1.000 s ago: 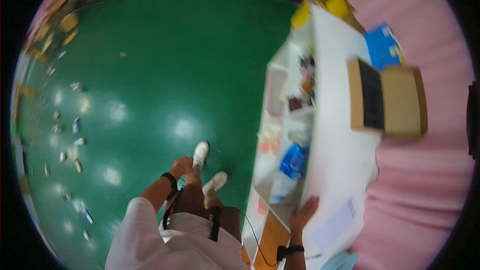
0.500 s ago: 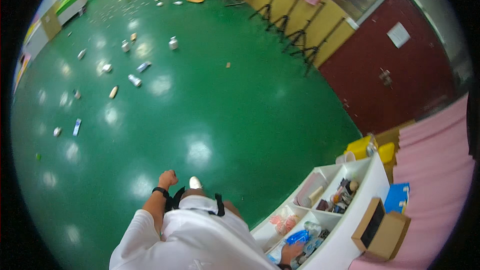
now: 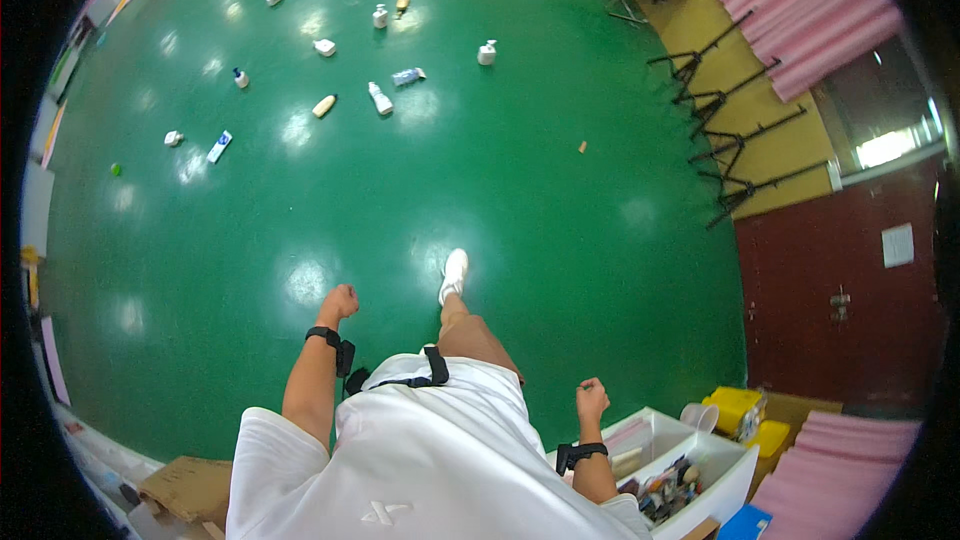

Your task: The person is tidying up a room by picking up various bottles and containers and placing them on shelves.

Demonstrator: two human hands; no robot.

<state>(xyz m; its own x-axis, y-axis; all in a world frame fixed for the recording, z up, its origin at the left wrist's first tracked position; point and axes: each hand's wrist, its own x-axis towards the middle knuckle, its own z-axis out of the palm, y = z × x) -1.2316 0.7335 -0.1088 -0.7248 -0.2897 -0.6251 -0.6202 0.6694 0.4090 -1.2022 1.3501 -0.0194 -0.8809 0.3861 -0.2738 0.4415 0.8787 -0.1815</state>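
Green floor (image 3: 420, 190) fills the room. At near right stands a white divided box (image 3: 737, 480), its long axis seemingly slanting from near left to far right, with mixed small items (image 3: 665, 493) inside. Near it hangs the right hand (image 3: 592, 399); the left hand (image 3: 342, 301) is well apart, over floor. Both hands' fingers curl inward; whether around anything, cannot tell. Any writing on the far-left bottles (image 3: 380, 98) or the right-hand door's white sheet (image 3: 898, 245) is too small to read.

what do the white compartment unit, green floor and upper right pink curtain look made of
Compartment unit: perhaps painted board or plastic, smooth, with flat panels. Floor: probably painted or resin-coated, glossy, since lights reflect in it. Curtain: likely fabric, matte, hanging in soft folds.
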